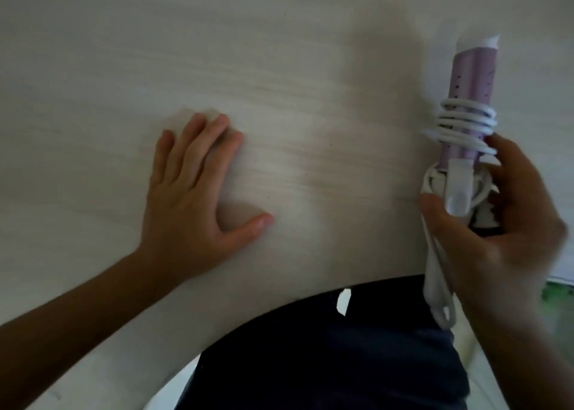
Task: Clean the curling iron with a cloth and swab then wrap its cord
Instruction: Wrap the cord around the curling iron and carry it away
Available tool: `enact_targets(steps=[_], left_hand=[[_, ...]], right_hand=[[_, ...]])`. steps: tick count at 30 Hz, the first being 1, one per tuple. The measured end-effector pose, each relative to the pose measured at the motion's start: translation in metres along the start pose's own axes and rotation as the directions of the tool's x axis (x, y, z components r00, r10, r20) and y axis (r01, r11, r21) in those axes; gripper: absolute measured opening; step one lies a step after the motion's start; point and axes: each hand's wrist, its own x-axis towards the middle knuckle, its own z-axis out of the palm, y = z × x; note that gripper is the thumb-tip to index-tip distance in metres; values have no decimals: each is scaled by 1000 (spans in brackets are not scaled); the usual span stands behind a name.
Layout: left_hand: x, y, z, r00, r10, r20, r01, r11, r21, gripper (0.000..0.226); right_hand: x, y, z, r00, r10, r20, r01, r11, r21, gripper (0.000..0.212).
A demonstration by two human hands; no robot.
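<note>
A curling iron [472, 77] with a lilac barrel and white tip stands upright at the right, above the table. Its white cord [462, 123] is coiled several times around the barrel's lower part, and more white cord hangs down below the handle. My right hand [494, 223] grips the handle, thumb on the left and fingers on the right. My left hand [195, 189] lies flat on the table, palm down, fingers spread, holding nothing. No cloth or swab is in view.
A pale wood-grain table [279, 67] fills most of the view, its curved front edge close to my dark-clothed body [341, 347]. A light floor shows below the edge at the bottom.
</note>
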Motion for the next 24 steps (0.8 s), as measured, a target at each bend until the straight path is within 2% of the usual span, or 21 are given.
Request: enact_targets(steps=[2, 4, 9, 13, 18, 21, 22, 24], left_hand=[[0, 1, 0, 1000, -5, -2, 5, 1000, -3, 97], [0, 1, -1, 1000, -3, -3, 3, 1000, 3, 97], [0, 3, 1, 1000, 3, -17, -3, 1000, 10, 94], [1, 12, -9, 999, -37, 12, 37, 999, 0, 91], [12, 48, -40, 981, -130, 147, 139, 989, -48, 85], [23, 89, -68, 912, -220, 347, 307, 926, -221, 75], [24, 107, -77, 882, -208, 423, 341, 901, -269, 72], [19, 152, -96, 849, -80, 522, 294, 893, -341, 67]], right_hand=[[-11, -16, -3, 997, -14, -79, 18, 999, 46, 69], [-6, -19, 1, 995, -9, -96, 16, 997, 72, 70], [-6, -18, -5, 996, 66, -65, -63, 997, 46, 74], [-18, -21, -17, 981, 189, -33, -184, 976, 116, 74], [-59, -20, -60, 959, 283, -31, -273, 945, 182, 72], [-97, -27, -105, 942, 332, -44, -316, 925, 210, 67], [-110, -27, -121, 935, 350, -47, -331, 916, 228, 66], [-139, -25, -153, 921, 384, -67, -357, 899, 252, 66]])
